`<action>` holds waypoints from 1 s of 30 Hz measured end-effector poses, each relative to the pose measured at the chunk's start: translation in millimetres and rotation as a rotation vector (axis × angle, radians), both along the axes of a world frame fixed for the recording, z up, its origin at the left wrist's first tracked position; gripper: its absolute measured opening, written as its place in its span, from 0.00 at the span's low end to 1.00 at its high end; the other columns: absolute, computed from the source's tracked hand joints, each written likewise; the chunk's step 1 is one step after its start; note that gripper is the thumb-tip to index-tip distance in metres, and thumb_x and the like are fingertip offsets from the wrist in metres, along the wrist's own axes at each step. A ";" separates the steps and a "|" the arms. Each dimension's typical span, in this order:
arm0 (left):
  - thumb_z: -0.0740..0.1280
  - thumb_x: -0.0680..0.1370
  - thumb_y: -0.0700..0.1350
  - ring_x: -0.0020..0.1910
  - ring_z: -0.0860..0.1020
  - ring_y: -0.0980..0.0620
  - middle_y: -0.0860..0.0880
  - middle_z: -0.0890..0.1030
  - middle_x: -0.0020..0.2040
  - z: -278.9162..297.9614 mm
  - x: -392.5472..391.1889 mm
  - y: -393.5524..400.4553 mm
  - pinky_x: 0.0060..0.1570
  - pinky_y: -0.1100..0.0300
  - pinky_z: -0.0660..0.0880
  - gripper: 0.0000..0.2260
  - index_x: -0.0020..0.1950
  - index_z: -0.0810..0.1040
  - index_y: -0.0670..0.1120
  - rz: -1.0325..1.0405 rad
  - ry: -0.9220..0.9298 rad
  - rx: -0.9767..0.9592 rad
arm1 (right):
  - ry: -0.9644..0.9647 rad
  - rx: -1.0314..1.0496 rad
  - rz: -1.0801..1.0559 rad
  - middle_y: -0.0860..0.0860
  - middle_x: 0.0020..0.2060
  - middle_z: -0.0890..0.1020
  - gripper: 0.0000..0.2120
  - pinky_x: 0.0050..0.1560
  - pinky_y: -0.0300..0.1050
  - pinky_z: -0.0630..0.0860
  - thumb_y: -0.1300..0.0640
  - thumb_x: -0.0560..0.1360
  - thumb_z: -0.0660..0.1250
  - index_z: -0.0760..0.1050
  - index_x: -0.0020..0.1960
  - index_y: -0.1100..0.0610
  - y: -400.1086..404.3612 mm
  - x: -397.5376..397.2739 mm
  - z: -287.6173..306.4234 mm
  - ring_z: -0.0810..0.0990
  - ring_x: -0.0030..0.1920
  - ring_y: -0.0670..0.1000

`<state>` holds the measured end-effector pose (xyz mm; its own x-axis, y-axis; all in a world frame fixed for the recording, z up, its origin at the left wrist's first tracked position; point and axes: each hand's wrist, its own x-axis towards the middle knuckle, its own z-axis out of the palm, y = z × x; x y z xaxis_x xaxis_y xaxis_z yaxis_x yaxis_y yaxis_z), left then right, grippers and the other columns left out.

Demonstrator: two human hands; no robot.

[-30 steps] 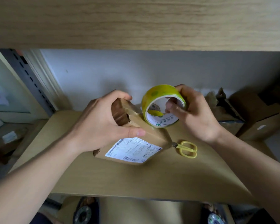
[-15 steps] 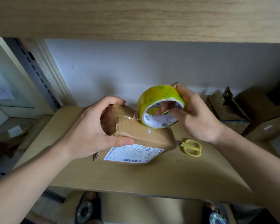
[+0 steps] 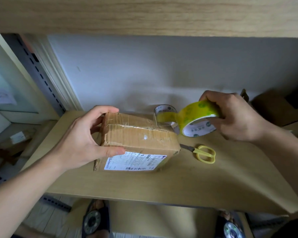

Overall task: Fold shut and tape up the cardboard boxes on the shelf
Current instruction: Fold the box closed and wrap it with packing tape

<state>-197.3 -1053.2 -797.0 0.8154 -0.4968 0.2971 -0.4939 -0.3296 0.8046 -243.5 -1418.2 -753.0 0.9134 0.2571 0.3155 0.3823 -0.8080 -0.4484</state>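
Box (image 3: 141, 138) sits mid-shelf with its flaps folded down and a shipping label (image 3: 135, 161) on its near face. The left hand (image 3: 83, 140) grips its 9 o'clock end, fingers curled over the far top corner and thumb pressing the near edge. At 2 o'clock from the box the right hand (image 3: 237, 117) holds the yellow tape roll (image 3: 199, 118), fingers wrapped over its rim, and a short strip (image 3: 165, 117) runs from the roll to the box's top at its 3 o'clock end.

The strip looks curled and slack (clear tape, hard to read), so it could fold onto itself or land crooked off the seam if the roll is pulled without tension. Old tape on top is already wrinkled, and a new layer may bridge those ridges and lift. If the left hand eases off, a pull toward 3 o'clock would likely drag the light box along.

Scissors (image 3: 202, 152) lie just beside the box at 4 o'clock, under the roll's path. The wall (image 3: 162, 74) stands close behind at 12 o'clock, the upper shelf board (image 3: 144, 14) hangs low overhead, and other boxes (image 3: 279, 114) crowd 2 o'clock. Open shelf (image 3: 162, 186) lies toward 6 o'clock, up to the front edge.
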 end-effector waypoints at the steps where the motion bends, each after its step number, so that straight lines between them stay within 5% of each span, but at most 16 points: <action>1: 0.83 0.58 0.60 0.63 0.80 0.52 0.54 0.81 0.62 -0.9 0.3 2.6 0.62 0.62 0.75 0.39 0.67 0.76 0.57 -0.003 0.003 0.000 | 0.011 -0.017 0.007 0.46 0.32 0.78 0.23 0.32 0.32 0.69 0.75 0.64 0.66 0.73 0.46 0.49 -1.3 0.2 -3.2 0.78 0.37 0.43; 5: 0.82 0.57 0.56 0.61 0.79 0.60 0.56 0.81 0.61 -3.8 0.9 7.7 0.60 0.73 0.71 0.39 0.66 0.76 0.51 0.015 0.006 -0.021 | 0.007 -0.211 0.036 0.45 0.34 0.77 0.20 0.35 0.53 0.75 0.68 0.65 0.67 0.69 0.47 0.46 -0.9 4.4 -13.4 0.77 0.36 0.50; 13: 0.83 0.57 0.57 0.65 0.77 0.55 0.56 0.80 0.63 -16.6 2.3 30.0 0.67 0.66 0.70 0.39 0.66 0.75 0.54 0.024 0.034 0.038 | 0.024 -0.354 0.072 0.42 0.40 0.73 0.24 0.35 0.48 0.66 0.64 0.73 0.67 0.61 0.56 0.41 19.5 7.7 -37.5 0.71 0.36 0.52; 20: 0.82 0.59 0.57 0.64 0.78 0.55 0.55 0.80 0.63 -17.8 -1.1 45.5 0.67 0.64 0.71 0.40 0.69 0.73 0.59 0.031 0.086 0.128 | 0.073 -0.417 0.044 0.46 0.46 0.78 0.24 0.38 0.47 0.66 0.63 0.75 0.65 0.67 0.69 0.50 36.6 15.0 -48.0 0.78 0.42 0.55; 26: 0.79 0.64 0.65 0.69 0.68 0.69 0.70 0.70 0.69 14.8 -4.3 43.5 0.67 0.64 0.67 0.44 0.76 0.64 0.64 0.029 0.026 0.631 | 0.044 -0.427 0.031 0.51 0.51 0.80 0.22 0.40 0.47 0.65 0.60 0.77 0.64 0.65 0.68 0.49 50.0 18.8 -49.7 0.79 0.44 0.59; 30: 0.64 0.69 0.74 0.77 0.54 0.59 0.60 0.59 0.77 39.7 -7.6 1.3 0.80 0.43 0.52 0.50 0.83 0.46 0.57 0.013 -0.140 1.217 | 0.026 -0.460 0.006 0.51 0.52 0.81 0.21 0.42 0.47 0.62 0.62 0.76 0.64 0.66 0.68 0.51 56.5 17.5 -45.1 0.78 0.43 0.58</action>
